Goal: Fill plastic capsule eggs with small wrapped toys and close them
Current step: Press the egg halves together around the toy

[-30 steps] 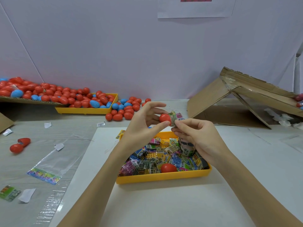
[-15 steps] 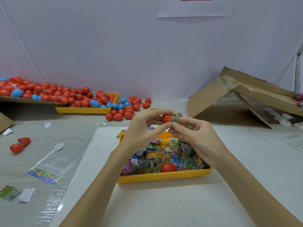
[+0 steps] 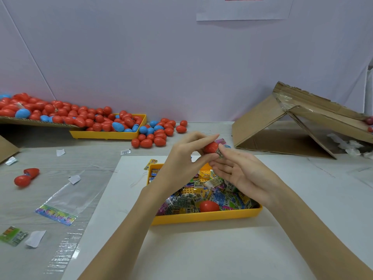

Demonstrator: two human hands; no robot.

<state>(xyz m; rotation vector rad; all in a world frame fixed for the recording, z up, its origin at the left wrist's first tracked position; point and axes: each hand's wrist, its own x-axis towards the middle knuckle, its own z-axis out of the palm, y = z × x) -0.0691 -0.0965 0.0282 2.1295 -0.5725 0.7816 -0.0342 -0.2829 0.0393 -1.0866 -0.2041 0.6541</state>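
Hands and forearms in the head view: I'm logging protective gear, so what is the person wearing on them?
Nothing shows. The left hand and right hand are bare: no gloves, rings, watch or bracelets. Both forearms are uncovered down to the frame's bottom edge, with no sleeve in view.
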